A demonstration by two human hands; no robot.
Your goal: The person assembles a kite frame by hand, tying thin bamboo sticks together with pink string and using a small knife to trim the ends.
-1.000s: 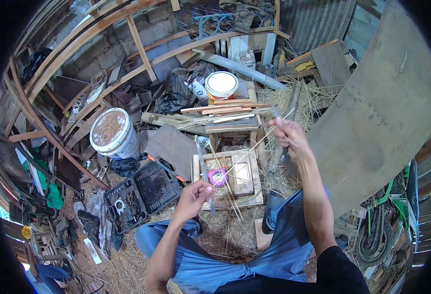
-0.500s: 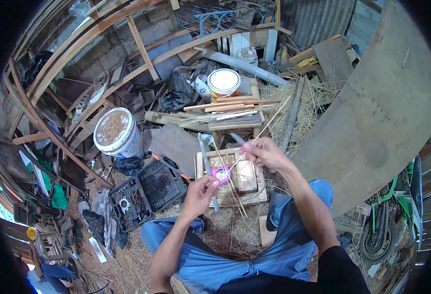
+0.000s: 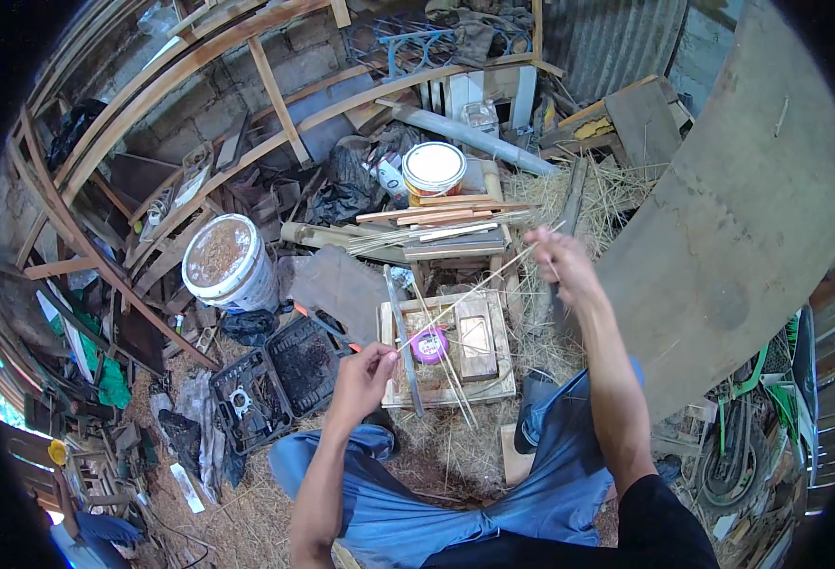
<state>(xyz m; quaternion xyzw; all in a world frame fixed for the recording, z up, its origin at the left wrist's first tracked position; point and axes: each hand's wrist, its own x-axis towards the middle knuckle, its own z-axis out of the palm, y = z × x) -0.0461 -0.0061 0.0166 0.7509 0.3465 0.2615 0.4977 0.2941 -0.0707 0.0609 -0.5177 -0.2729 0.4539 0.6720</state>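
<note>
My left hand (image 3: 364, 377) pinches the near end of a thin bamboo strip (image 3: 474, 288), which slants up to the right above a low wooden stand. At the strip's far part is my closed right hand (image 3: 565, 264), its fingers somewhat blurred. The knife that showed in it half a second ago is hard to make out now. Below the strip, on the wooden stand (image 3: 448, 394), are a round purple tape measure (image 3: 428, 346), a wooden block (image 3: 477, 343) and a long, narrow grey metal bar (image 3: 402, 339). More thin strips (image 3: 452, 372) lie across the stand's front edge.
Wood pieces (image 3: 446, 216) and a lidded bucket (image 3: 434, 167) stand beyond the stand. To the left are a large white bucket (image 3: 223, 258) and an open black tool case (image 3: 280, 379). A big sheet (image 3: 721, 218) leans on the right. Another person (image 3: 95, 531) is at far lower left.
My right hand has moved up and to the right along the strip, away from my left hand. My left hand has shifted slightly left, uncovering the purple tape measure.
</note>
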